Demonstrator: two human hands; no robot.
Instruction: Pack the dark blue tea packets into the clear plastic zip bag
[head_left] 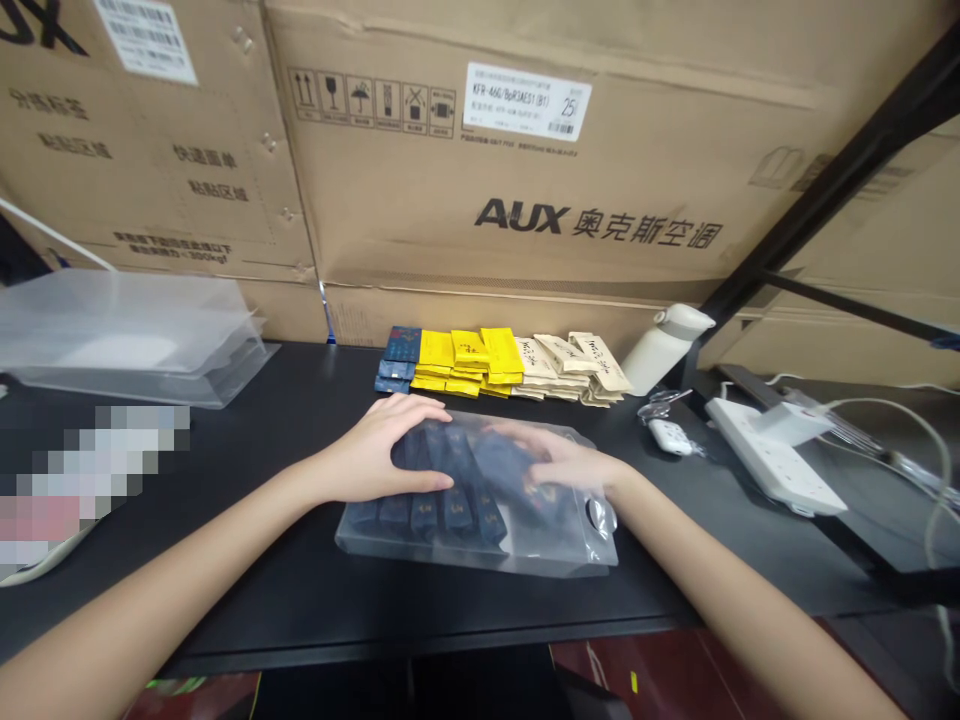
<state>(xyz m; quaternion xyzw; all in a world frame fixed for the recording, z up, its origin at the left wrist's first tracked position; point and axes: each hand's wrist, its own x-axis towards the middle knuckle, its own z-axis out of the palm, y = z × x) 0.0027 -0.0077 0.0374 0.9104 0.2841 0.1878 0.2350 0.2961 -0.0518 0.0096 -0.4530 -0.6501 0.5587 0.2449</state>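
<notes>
A frosted clear plastic bag (555, 558) lies flat on the black table, its opening facing right. Inside it, several dark blue packets (457, 510) with small gold print stand in an overlapping row on the left. My left hand (394, 455) grips the bag from outside, fingers over its far edge and thumb across the packets. My right hand (566, 462) reaches in through the opening, closed on another dark blue packet (517, 475) beside the row. The bag's film blurs the right fingers.
Behind the bag are stacked dark blue pouches (397, 360), yellow pouches (469, 360) and beige pouches (574, 362). A white bottle (664, 350), earphone case (671, 437) and power strip (780, 455) sit right. Clear bags (135, 335) lie left. Cardboard boxes (420, 200) wall off the back.
</notes>
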